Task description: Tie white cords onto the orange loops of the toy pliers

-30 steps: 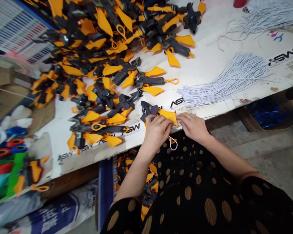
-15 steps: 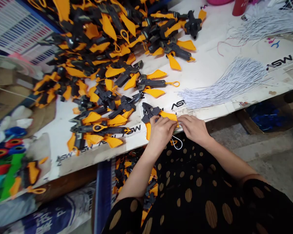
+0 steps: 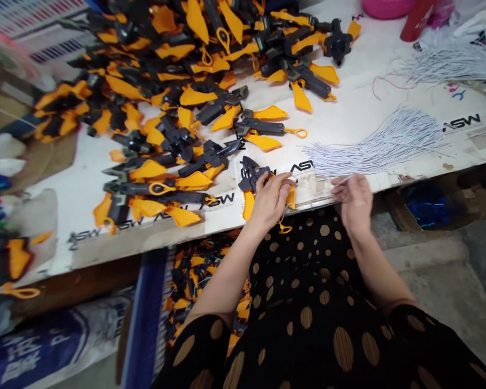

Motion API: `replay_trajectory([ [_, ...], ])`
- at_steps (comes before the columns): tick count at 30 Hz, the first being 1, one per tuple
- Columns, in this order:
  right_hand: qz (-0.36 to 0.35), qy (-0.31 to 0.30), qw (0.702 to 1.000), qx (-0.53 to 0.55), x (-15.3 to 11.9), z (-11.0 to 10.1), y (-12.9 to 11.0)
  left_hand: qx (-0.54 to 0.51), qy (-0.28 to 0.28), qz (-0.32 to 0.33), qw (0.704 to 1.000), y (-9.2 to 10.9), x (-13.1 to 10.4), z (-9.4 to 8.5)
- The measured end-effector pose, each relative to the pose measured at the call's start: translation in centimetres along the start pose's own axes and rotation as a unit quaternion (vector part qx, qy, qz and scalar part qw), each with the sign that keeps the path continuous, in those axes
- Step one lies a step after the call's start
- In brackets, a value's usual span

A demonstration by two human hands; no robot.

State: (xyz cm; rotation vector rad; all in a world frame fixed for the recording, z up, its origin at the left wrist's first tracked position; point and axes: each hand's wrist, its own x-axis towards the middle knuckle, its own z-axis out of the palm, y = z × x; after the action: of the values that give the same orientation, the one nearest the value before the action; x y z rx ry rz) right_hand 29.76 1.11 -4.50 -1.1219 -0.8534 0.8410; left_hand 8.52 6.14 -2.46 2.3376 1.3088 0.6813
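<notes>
My left hand point(image 3: 269, 201) is closed around a dark grey plastic piece with orange wing-like flaps point(image 3: 249, 204), at the table's front edge. Its dark pointed end shows beyond the fingers; the rest is partly covered. An orange loop point(image 3: 284, 228) hangs below that hand over the edge. White cord point(image 3: 290, 204) shows beside the flap by my left fingers. To the right, apart from the piece, my right hand point(image 3: 355, 202) is raised with fingers pinched and slightly blurred. A thin pale strand, seemingly cord, shows at its fingertips.
A large heap of similar dark grey and orange pieces point(image 3: 166, 97) covers the table's left and back. A bundle of white cords point(image 3: 384, 143) lies to the right, with more cords point(image 3: 449, 67) behind. A blue crate point(image 3: 140, 308) of pieces stands below. A cardboard box point(image 3: 405, 208) holds blue items.
My right hand has moved away to the right from my left hand. The white cord loop that hung below the hands has been drawn up. My left hand stays on the piece.
</notes>
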Motion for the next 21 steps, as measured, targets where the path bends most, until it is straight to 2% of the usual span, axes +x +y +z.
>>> replay_trajectory([
  [3, -0.01, 0.091, 0.992, 0.081, 1.5, -2.0, -0.5, -0.012, 0.005, 0.0, 1.0, -0.5, 0.0, 0.0],
  [6, -0.008, 0.087, 0.994, 0.072, 1.7, -2.2, -1.2, -0.02, -0.01, 0.023, 0.999, -0.9, -0.2, -0.5],
  [8, 0.022, 0.031, 0.999, 0.025, 0.5, -1.3, -2.0, -0.013, -0.008, 0.06, 0.998, -0.7, -0.8, -1.0],
  [10, 0.058, -0.074, 0.995, -0.042, -1.2, 0.2, -2.5, 0.012, 0.01, 0.113, 0.993, -0.3, -1.9, -1.5],
  [13, 0.079, -0.253, 0.959, -0.102, -3.5, 2.4, -2.6, 0.082, 0.045, 0.2, 0.975, 0.1, -3.6, -2.3],
  [14, 0.087, -0.292, 0.947, -0.103, -4.0, 3.0, -2.6, 0.106, 0.051, 0.221, 0.968, 0.2, -4.1, -2.6],
  [18, 0.084, -0.354, 0.925, -0.109, -4.7, 4.0, -2.5, 0.146, 0.048, 0.241, 0.958, 0.7, -5.6, -4.1],
  [21, 0.017, -0.375, 0.907, -0.192, -4.6, 4.0, -2.7, 0.13, 0.053, 0.21, 0.968, 1.4, -6.4, -4.7],
])
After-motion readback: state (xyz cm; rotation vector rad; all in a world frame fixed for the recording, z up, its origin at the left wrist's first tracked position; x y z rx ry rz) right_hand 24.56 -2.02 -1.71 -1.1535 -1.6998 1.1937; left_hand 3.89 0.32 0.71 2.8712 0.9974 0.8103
